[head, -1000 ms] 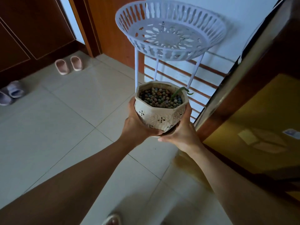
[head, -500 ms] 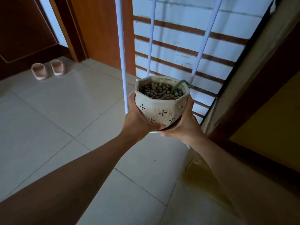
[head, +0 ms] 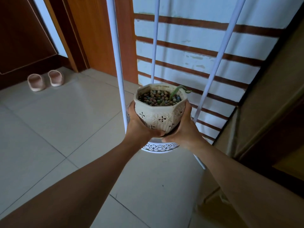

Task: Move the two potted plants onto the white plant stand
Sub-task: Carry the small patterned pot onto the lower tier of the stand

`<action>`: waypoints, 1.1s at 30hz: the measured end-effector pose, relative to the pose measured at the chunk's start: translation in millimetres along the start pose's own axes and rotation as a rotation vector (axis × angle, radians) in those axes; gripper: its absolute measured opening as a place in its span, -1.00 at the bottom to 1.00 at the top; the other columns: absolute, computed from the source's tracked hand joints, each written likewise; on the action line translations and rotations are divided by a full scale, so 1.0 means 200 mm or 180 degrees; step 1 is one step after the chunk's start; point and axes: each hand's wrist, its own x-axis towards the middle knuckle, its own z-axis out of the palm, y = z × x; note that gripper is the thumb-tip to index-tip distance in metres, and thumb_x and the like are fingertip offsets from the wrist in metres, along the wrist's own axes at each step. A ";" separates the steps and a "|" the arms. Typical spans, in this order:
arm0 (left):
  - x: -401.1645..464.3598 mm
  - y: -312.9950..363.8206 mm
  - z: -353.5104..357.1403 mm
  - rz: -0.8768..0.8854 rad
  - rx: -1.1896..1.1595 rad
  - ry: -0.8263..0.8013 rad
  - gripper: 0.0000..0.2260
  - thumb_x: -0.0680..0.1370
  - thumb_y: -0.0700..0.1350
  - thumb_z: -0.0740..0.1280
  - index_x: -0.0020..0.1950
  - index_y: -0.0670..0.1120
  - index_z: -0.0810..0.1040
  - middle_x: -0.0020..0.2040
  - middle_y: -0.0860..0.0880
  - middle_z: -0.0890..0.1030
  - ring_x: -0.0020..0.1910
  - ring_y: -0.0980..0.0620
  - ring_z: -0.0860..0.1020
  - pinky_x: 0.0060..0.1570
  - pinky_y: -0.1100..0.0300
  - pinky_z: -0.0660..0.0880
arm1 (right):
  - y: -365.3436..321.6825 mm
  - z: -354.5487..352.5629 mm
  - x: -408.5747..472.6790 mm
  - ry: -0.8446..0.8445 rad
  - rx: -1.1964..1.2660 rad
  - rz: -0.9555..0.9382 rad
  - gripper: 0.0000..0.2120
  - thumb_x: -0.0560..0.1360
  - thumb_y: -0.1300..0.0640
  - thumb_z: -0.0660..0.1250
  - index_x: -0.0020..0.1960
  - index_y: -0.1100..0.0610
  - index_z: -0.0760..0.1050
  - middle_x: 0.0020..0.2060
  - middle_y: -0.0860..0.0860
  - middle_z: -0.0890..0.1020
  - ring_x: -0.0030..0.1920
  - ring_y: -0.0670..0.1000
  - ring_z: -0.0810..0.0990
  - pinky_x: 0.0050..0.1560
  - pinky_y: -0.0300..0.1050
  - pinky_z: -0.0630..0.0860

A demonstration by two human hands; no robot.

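Observation:
A cream octagonal potted plant (head: 160,115), filled with coloured pebbles and one thin green shoot, sits cupped between both hands. My left hand (head: 139,125) wraps its left side and underside; my right hand (head: 182,127) holds the right side. The pot hangs between the legs of the white plant stand (head: 116,60), just above its lower lattice tray (head: 160,147), whose front rim shows beneath my hands. The stand's top tray is out of frame. No second pot is in view.
The stand rises from a tiled floor against a white wall with brown stripes. A dark wooden cabinet (head: 269,112) stands close on the right. A pair of pink slippers (head: 45,79) lies by the door at far left.
The view has dropped from the stand's top tray down to its legs and lower tray. The pot, held in both hands throughout, has come down between the legs toward the lower tray.

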 end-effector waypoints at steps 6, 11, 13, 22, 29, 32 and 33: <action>0.15 -0.09 0.07 -0.0048 0.0194 0.0046 0.12 0.03 -0.20 0.64 0.45 0.03 0.09 0.04 0.37 0.36 0.12 0.16 0.40 -0.09 0.51 0.41 | 0.10 0.00 0.14 0.0071 0.0020 0.0088 0.29 0.01 0.24 0.61 0.44 -0.14 -0.18 0.12 -0.23 0.39 0.24 -0.05 0.40 0.14 0.11 0.56; 0.22 -0.17 0.10 -0.0059 0.0321 -0.0016 0.13 0.01 -0.18 0.64 0.44 0.07 0.08 0.09 0.28 0.42 0.12 0.16 0.43 -0.07 0.42 0.40 | 0.16 0.01 0.19 0.0147 -0.0118 0.0157 0.23 -0.03 0.20 0.63 0.38 -0.12 -0.11 0.19 -0.06 0.43 0.26 0.02 0.44 0.12 0.09 0.57; 0.23 -0.19 0.10 -0.0067 0.0314 -0.0041 0.12 0.01 -0.20 0.64 0.43 0.07 0.10 0.10 0.27 0.44 0.14 0.16 0.44 -0.08 0.47 0.40 | 0.18 0.01 0.21 0.0197 -0.0245 0.0136 0.22 -0.03 0.17 0.63 0.36 -0.12 -0.10 0.20 -0.04 0.45 0.24 -0.01 0.44 0.14 0.06 0.56; 0.25 -0.22 0.09 -0.0301 0.0432 -0.0094 0.08 0.08 -0.26 0.62 0.44 0.00 0.08 0.15 0.10 0.44 0.14 0.07 0.43 0.07 0.14 0.46 | 0.20 0.08 0.23 0.0394 -0.0804 0.0060 0.27 -0.03 0.03 0.66 0.39 -0.13 -0.14 0.30 -0.03 0.46 0.27 0.01 0.45 -0.03 -0.18 0.38; 0.26 -0.22 0.08 -0.0459 0.0626 -0.0170 0.05 0.10 -0.24 0.61 0.44 0.01 0.08 0.19 0.03 0.50 0.13 0.00 0.46 0.12 0.06 0.50 | 0.21 0.09 0.23 0.0471 -0.1006 -0.0034 0.25 0.00 -0.13 0.64 0.41 -0.04 -0.12 0.29 -0.05 0.48 0.23 0.02 0.52 -0.08 -0.19 0.38; 0.26 -0.22 0.09 -0.0500 0.0789 -0.0131 0.03 0.09 -0.20 0.62 0.42 0.02 0.11 0.13 0.05 0.51 0.10 -0.02 0.48 0.11 0.06 0.51 | 0.21 0.10 0.23 0.0518 -0.1107 -0.0047 0.24 0.01 -0.12 0.63 0.42 -0.05 -0.13 0.29 -0.04 0.49 0.22 0.05 0.53 -0.06 -0.16 0.43; 0.26 -0.22 0.09 -0.0508 0.0814 -0.0115 0.03 0.08 -0.20 0.62 0.41 0.01 0.13 0.14 0.04 0.52 0.12 -0.03 0.49 0.13 0.04 0.51 | 0.21 0.10 0.23 0.0524 -0.1139 -0.0048 0.25 0.02 -0.12 0.64 0.42 -0.05 -0.15 0.29 -0.03 0.49 0.22 0.05 0.53 -0.05 -0.15 0.44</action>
